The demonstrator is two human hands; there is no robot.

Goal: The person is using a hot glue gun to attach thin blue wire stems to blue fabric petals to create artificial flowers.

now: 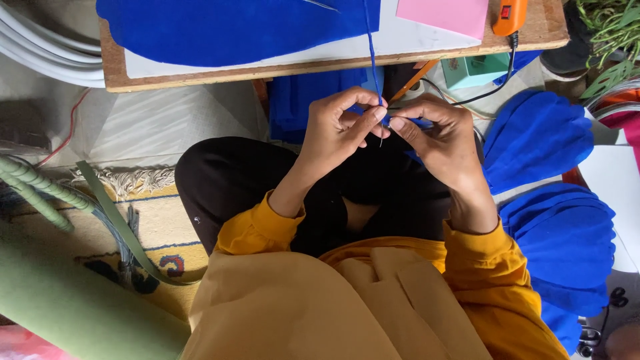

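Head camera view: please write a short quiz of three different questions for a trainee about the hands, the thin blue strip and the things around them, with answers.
1. True or false: both hands pinch the thin blue felt strip that runs up to the wooden board.
2. Which tool lies at the board's right end? A) scissors B) orange glue gun C) hammer
3. Fill in: the scalloped blue felt pieces lie on the person's ____ side.

Key
1. True: the left hand and the right hand meet at the strip with their fingertips.
2. B: the orange plastic glue gun, with a black cord.
3. Right, beyond the yellow fabric sleeve.
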